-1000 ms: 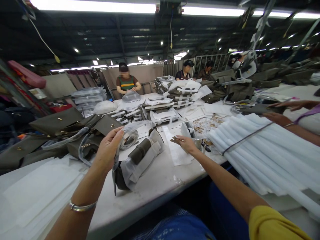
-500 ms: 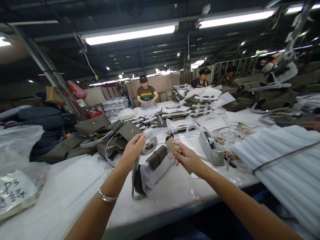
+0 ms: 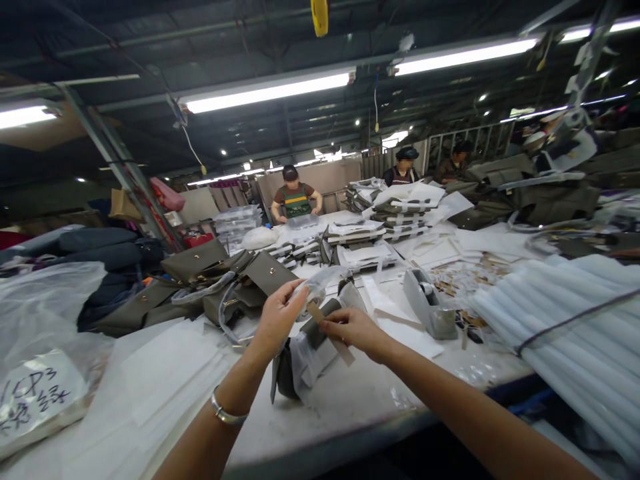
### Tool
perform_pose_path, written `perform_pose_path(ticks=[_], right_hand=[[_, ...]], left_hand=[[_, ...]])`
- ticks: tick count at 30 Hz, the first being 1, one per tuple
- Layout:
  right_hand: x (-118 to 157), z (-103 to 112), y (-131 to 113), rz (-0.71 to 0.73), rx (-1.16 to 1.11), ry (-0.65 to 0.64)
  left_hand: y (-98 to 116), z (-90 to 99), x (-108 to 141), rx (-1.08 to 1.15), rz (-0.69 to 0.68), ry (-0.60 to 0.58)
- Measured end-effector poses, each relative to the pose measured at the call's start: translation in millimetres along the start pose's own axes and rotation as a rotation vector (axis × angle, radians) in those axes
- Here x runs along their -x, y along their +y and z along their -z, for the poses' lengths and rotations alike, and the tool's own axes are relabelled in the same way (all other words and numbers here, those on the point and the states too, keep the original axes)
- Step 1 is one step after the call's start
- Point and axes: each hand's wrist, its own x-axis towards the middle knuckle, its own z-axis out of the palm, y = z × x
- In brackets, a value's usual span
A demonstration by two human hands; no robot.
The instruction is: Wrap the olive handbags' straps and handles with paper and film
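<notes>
My left hand [image 3: 281, 319] is closed with its fingertips on crumpled clear plastic [image 3: 323, 285], which seems to wrap a coiled strap. What lies behind the fingers is hidden. My right hand [image 3: 361, 333] pinches a flat brown paper tag [image 3: 344, 349] between thumb and fingers, its upper end reaching toward my left fingertips. Below and between both hands an olive-green handbag [image 3: 284, 375] stands on the table, tilted, with pale wrapping [image 3: 307, 360] over part of it. I cannot tell whether either hand touches the bag.
White sheets [image 3: 165, 373] cover the table's left side, with olive bags [image 3: 200, 263] behind them. A grey tape dispenser [image 3: 429, 303] stands to the right, beside loose brown tags [image 3: 450, 280] and a bundle of foam rolls [image 3: 565, 307]. Across the table a person [image 3: 296, 197] works.
My right hand has brought the brown tag leftward and lower, close to my left hand. More of the tag's length shows. My left hand has shifted slightly, and plastic has risen around its fingertips.
</notes>
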Motion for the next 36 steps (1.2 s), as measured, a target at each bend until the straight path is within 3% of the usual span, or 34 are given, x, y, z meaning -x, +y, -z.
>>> perform_pose_path(ticks=[5, 14, 21, 24, 30, 36], right_hand=[[1.4, -3.5, 6.2, -0.019, -0.024, -0.015], [-12.2, -17.9, -14.3, 0.201, -0.315, 0.083], [-3.3, -29.4, -27.4, 0.051, -0.681, -0.046], [-2.8, -29.2, -28.3, 0.002, -0.769, -0.044], [-7.3, -31.5, -24.3, -0.001, -0.829, 0.002], [12.0, -26.5, -38.9, 0.042, -0.870, -0.132]], left_hand=[[-2.7, 3.3, 0.0, -0.008, -0.005, -0.004], [-9.9, -3.6, 2.4, -0.106, -0.124, -0.059], [-9.3, 5.1, 4.8, -0.166, -0.157, -0.066], [-6.4, 4.8, 9.0, -0.198, -0.169, -0.081], [-4.8, 0.4, 14.5, -0.209, -0.171, -0.096], [-6.2, 6.2, 14.4, -0.381, -0.347, -0.027]])
